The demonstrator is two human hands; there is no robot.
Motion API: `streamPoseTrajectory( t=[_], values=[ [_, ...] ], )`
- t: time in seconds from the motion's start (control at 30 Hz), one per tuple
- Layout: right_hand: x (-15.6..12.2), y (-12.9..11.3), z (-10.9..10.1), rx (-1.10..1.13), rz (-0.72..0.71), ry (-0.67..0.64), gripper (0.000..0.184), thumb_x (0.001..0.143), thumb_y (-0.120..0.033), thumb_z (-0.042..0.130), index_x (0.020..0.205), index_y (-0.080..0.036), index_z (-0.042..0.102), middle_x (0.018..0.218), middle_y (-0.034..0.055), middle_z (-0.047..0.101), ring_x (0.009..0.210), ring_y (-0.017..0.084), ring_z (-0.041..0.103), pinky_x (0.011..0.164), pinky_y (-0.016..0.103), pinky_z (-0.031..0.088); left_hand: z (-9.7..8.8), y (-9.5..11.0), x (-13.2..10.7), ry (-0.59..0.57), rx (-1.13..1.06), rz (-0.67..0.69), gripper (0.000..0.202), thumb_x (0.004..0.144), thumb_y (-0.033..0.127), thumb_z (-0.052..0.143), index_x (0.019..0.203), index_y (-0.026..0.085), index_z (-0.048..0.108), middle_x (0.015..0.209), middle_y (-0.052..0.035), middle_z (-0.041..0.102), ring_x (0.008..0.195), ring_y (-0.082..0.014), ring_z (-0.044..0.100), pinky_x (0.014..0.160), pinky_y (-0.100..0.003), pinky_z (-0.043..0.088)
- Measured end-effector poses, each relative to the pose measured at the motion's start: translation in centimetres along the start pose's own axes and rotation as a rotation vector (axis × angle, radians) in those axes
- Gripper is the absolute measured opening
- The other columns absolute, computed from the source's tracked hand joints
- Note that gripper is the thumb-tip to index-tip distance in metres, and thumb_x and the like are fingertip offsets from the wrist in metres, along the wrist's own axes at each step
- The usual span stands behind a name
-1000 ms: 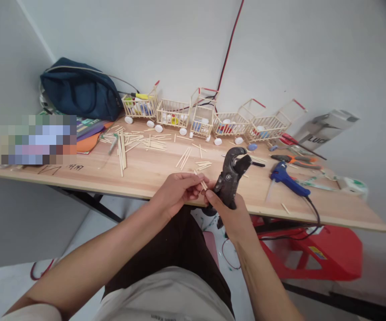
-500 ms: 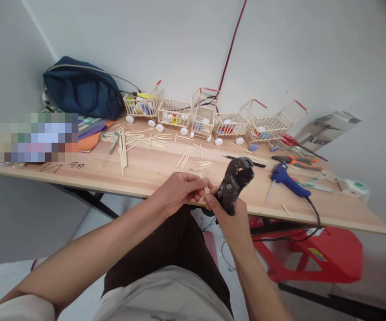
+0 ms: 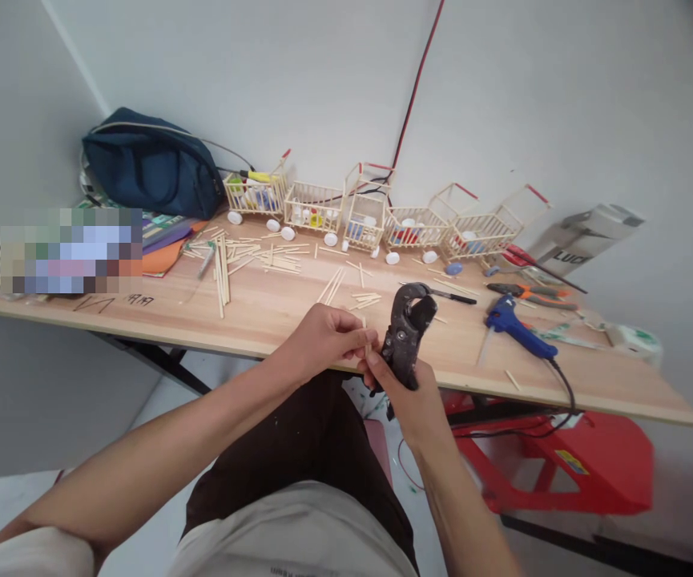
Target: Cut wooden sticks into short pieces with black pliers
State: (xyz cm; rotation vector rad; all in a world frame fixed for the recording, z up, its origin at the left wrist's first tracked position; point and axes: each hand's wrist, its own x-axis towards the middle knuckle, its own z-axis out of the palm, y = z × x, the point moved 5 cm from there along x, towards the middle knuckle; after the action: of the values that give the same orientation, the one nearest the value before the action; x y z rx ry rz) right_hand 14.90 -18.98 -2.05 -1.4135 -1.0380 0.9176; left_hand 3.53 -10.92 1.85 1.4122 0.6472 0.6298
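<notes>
Over the table's front edge, my left hand (image 3: 325, 340) is closed, its thumb and fingers pinching short thin wooden sticks (image 3: 364, 324). The sticks are mostly covered by fingers, so their number cannot be told. My right hand (image 3: 412, 394) is wrapped round a black pipe cutter (image 3: 403, 346) with a hooked jaw pointing up and its blade apart from the hook. The right thumb and forefinger also meet the lower part of the sticks, touching the left fingertips. Beyond the hands lies a small group of cut sticks (image 3: 365, 300), with longer sticks (image 3: 331, 286) beside it.
Several miniature stick-built shopping carts (image 3: 313, 207) line the back of the wooden table (image 3: 274, 324). A blue glue gun (image 3: 517, 324), orange-handled pliers (image 3: 532, 295) and a black pen (image 3: 454, 296) lie right. A blue bag (image 3: 151, 164) stands left; loose sticks (image 3: 221, 272) lie nearby.
The pipe cutter has shifted slightly left and turned more upright with my right hand. My fingertips have drawn closer together, hiding more of the sticks.
</notes>
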Motion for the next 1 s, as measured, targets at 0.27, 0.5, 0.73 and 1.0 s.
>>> streamPoseTrajectory(
  t=[0.27,0.5,0.73,1.0],
  values=[
    [-0.6,0.6,0.5,0.097,-0.011,0.102,0.026,0.081,-0.042,0.066,0.08,-0.016,0.065,0.068,0.0014,0.063,0.061,0.013,0.056,0.059,0.027,0.045,0.5,-1.2,-0.2,-0.022,-0.125,-0.085,0.036,0.071,0.044,0.07,0.057,0.013,0.058,0.05,0.0026,0.049,0.048,-0.0086,0.05,0.05,-0.02,0.034],
    [-0.7,0.3,0.7,0.123,-0.004,0.093,0.023,0.082,-0.041,0.065,0.078,-0.018,0.065,0.065,-0.001,0.061,0.06,0.012,0.054,0.058,0.025,0.043,0.7,-0.8,-0.8,-0.072,-0.173,-0.039,0.031,0.076,0.042,0.068,0.066,0.013,0.064,0.057,-0.0021,0.061,0.051,-0.0094,0.055,0.052,-0.02,0.036],
    [-0.7,0.0,0.8,0.099,0.034,0.026,0.028,0.08,-0.043,0.065,0.075,-0.016,0.066,0.067,0.0013,0.063,0.062,0.014,0.057,0.062,0.027,0.045,0.2,-1.0,-0.1,0.034,-0.163,-0.117,0.032,0.067,0.039,0.074,0.057,0.012,0.063,0.046,0.0004,0.052,0.041,-0.0058,0.044,0.042,-0.019,0.028],
    [-0.6,-0.8,-0.2,-0.211,-0.067,0.096,0.026,0.076,-0.042,0.067,0.081,-0.017,0.065,0.07,0.0021,0.064,0.067,0.018,0.057,0.064,0.03,0.046,0.1,-1.3,0.6,0.033,-0.231,-0.229,0.034,0.056,0.038,0.079,0.049,0.011,0.06,0.045,0.0012,0.048,0.04,-0.0033,0.038,0.04,-0.017,0.026]
  ],
)
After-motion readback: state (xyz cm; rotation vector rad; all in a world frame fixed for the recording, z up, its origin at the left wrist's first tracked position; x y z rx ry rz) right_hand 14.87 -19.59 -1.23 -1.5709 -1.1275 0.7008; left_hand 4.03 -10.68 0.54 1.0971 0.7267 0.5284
